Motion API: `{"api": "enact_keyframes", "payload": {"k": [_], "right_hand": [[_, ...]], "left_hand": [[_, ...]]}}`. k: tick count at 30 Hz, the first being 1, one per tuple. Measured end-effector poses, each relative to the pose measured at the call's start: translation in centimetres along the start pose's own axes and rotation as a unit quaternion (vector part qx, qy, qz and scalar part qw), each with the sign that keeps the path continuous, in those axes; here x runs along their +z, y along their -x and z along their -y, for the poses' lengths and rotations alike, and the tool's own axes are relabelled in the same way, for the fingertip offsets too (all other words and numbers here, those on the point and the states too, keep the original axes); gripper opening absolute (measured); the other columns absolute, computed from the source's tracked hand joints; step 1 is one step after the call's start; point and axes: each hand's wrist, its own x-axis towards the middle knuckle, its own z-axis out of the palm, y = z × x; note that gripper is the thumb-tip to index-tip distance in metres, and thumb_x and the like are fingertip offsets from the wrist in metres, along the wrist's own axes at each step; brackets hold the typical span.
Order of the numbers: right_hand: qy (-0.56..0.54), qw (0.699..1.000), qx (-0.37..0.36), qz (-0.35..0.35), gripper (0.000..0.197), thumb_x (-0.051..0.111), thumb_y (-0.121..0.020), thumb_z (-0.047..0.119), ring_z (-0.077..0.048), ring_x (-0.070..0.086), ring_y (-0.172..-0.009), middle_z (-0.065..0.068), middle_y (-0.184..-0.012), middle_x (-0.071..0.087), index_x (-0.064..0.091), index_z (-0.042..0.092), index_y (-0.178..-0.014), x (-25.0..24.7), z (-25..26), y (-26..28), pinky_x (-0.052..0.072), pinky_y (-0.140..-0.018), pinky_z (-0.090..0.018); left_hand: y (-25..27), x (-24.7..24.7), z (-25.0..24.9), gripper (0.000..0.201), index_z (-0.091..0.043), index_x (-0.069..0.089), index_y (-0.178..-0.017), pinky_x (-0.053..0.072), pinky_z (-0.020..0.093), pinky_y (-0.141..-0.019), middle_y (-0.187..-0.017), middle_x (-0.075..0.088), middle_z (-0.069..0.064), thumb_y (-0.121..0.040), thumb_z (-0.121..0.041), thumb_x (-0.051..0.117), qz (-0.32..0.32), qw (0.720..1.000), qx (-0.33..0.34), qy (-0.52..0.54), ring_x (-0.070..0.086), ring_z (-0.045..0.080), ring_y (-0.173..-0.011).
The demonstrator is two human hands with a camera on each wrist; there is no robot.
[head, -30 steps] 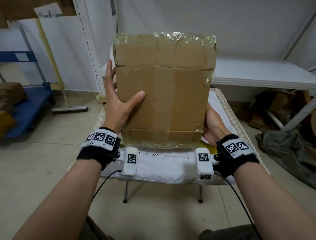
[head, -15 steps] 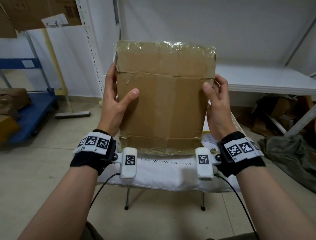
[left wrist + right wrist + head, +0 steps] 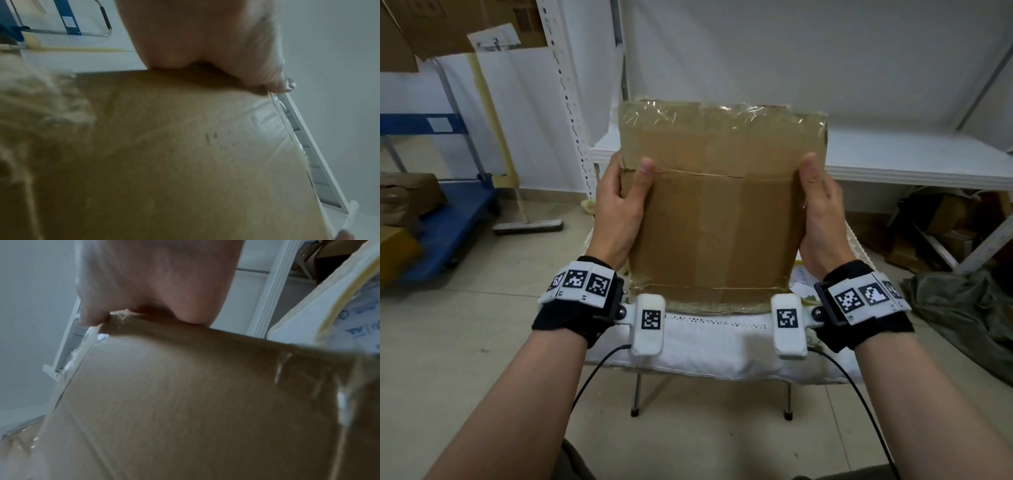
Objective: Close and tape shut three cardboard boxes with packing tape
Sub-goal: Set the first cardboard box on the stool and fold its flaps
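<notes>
Both hands are clamping the taped box [image 3: 717, 219] upright above the cushion [image 3: 709, 339]: the left hand [image 3: 618, 212] is curling round its left edge and the right hand [image 3: 822, 219] round its right, thumbs lying on the near face, remaining fingers hiding behind. Glossy tape is sitting just above the thumb tips, so I am judging that a loosening squeeze could let the box slide down between the palms.

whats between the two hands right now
The taped cardboard box, seen in the head view: the left hand grips its left edge, the right hand its right edge, thumbs on the near face.
</notes>
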Motion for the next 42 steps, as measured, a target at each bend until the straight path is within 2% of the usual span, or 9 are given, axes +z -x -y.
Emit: {"api": "enact_keyframes", "payload": {"k": [5,8,11,14,18,25,30,37,42], "right_hand": [[-0.015,1.000,-0.003,-0.014,0.042,0.056,-0.093,0.036,-0.015,0.069,-0.104,-0.006,-0.117,0.072,0.069,0.007,-0.119,-0.1,0.5,-0.3,0.057,-0.090,-0.033],[-0.011,1.000,0.000,-0.002,0.025,0.053,-0.100,0.023,-0.004,0.067,-0.092,0.010,-0.103,0.072,0.065,0.013,-0.119,0.2,0.3,-0.3,0.054,-0.079,-0.025],[-0.010,1.000,-0.010,-0.013,0.042,0.057,-0.095,0.019,-0.013,0.059,-0.112,0.003,-0.127,0.060,0.053,0.020,-0.137,0.2,0.1,-0.4,0.051,-0.094,-0.032],[0.018,0.999,-0.033,0.010,0.053,0.055,-0.088,0.018,-0.016,0.052,-0.127,0.004,-0.140,0.055,0.053,0.026,-0.140,-0.1,0.2,-0.7,0.046,-0.108,-0.039],[0.034,0.997,-0.058,0.046,0.040,0.042,-0.091,0.007,-0.014,0.060,-0.118,-0.005,-0.126,0.068,0.065,0.009,-0.124,0.0,0.3,-0.7,0.043,-0.110,-0.040],[0.031,0.996,-0.066,0.057,0.028,0.041,-0.087,0.006,-0.009,0.061,-0.106,0.002,-0.106,0.069,0.065,0.006,-0.102,-0.1,-0.1,-1.0,0.046,-0.100,-0.029],[0.026,0.996,-0.073,0.049,0.031,0.040,-0.089,0.002,-0.012,0.063,-0.106,-0.007,-0.108,0.070,0.062,0.012,-0.107,0.1,0.0,-1.1,0.048,-0.099,-0.030],[0.023,0.996,-0.078,-0.018,0.050,0.051,-0.078,0.010,-0.016,0.043,-0.136,0.004,-0.145,0.045,0.050,0.035,-0.122,0.8,0.1,-0.8,0.041,-0.109,-0.032],[0.025,0.996,-0.089,-0.019,0.066,0.049,-0.084,0.000,-0.017,0.034,-0.143,0.011,-0.155,0.036,0.042,0.034,-0.141,0.8,-0.1,-0.7,0.036,-0.116,-0.036]], "left_hand": [[-0.3,0.0,-0.4,0.048,-0.017,0.064,-0.118,0.054,0.041,-0.091,-0.116,0.068,0.005,-0.087,-0.054,0.058,-0.003,0.999,-0.011,0.032,0.064,0.019,-0.105],[-0.3,-0.1,-0.9,0.051,-0.011,0.064,-0.117,0.050,0.040,-0.088,-0.117,0.066,0.012,-0.080,-0.046,0.060,-0.007,0.999,-0.026,0.046,0.061,0.022,-0.103],[-0.4,-0.4,-1.1,0.037,-0.019,0.056,-0.097,0.044,0.040,-0.083,-0.104,0.060,0.004,-0.070,-0.044,0.062,-0.014,0.995,-0.065,0.068,0.055,0.019,-0.094],[-0.7,-0.7,-1.2,0.051,-0.021,0.054,-0.117,0.044,0.039,-0.099,-0.127,0.055,-0.001,-0.068,-0.034,0.062,-0.019,0.995,-0.061,0.072,0.054,0.018,-0.117],[-1.3,-0.9,-1.8,0.072,-0.026,0.047,-0.144,0.043,0.031,-0.106,-0.148,0.044,-0.006,-0.072,-0.024,0.052,0.003,0.993,-0.079,0.090,0.046,0.013,-0.132],[-2.8,-0.9,-1.7,0.074,-0.025,0.030,-0.156,0.056,0.030,-0.070,-0.138,0.052,0.005,-0.087,-0.026,0.058,0.016,0.959,-0.197,0.203,0.066,0.020,-0.105],[-3.3,-0.9,-0.8,0.057,-0.026,0.045,-0.144,0.056,0.034,-0.082,-0.121,0.064,0.008,-0.089,-0.013,0.055,0.043,0.979,-0.129,0.150,0.066,0.021,-0.101],[-2.8,-1.7,-1.0,0.028,-0.013,0.051,-0.123,0.055,0.032,-0.084,-0.116,0.063,0.004,-0.095,-0.010,0.053,0.066,0.986,-0.085,0.129,0.064,0.019,-0.101],[-2.4,-2.3,-1.0,0.031,-0.011,0.053,-0.128,0.048,0.050,-0.105,-0.143,0.052,0.011,-0.098,-0.015,0.056,0.059,0.987,-0.059,0.136,0.057,0.034,-0.126]]}}
